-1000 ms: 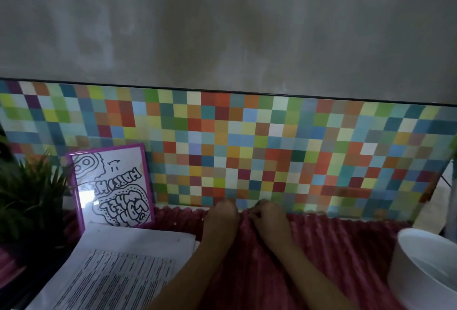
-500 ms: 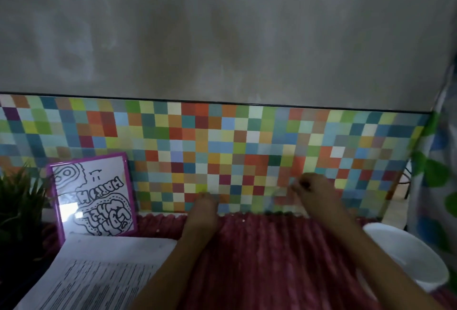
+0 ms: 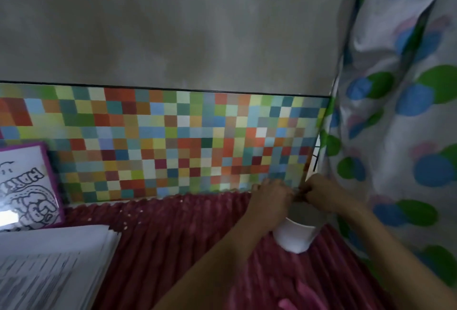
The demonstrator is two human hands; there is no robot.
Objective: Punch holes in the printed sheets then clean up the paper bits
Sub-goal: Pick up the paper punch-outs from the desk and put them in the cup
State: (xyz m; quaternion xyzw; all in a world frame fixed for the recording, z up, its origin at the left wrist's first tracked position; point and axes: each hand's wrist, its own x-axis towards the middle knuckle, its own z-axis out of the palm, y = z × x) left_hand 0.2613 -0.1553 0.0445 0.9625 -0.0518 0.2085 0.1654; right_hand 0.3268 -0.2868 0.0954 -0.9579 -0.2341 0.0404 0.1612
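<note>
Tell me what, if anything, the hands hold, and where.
Cannot tell. The left hand and right hand meet above the white cup, fingers curled together, but anything pinched is too small and blurred to see.

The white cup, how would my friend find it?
Look at the dark red ribbed cloth below the wall of colourful squares. Follow it right to the spotted curtain. The cup stands there under the left hand and right hand, the only plain white round thing.
</note>
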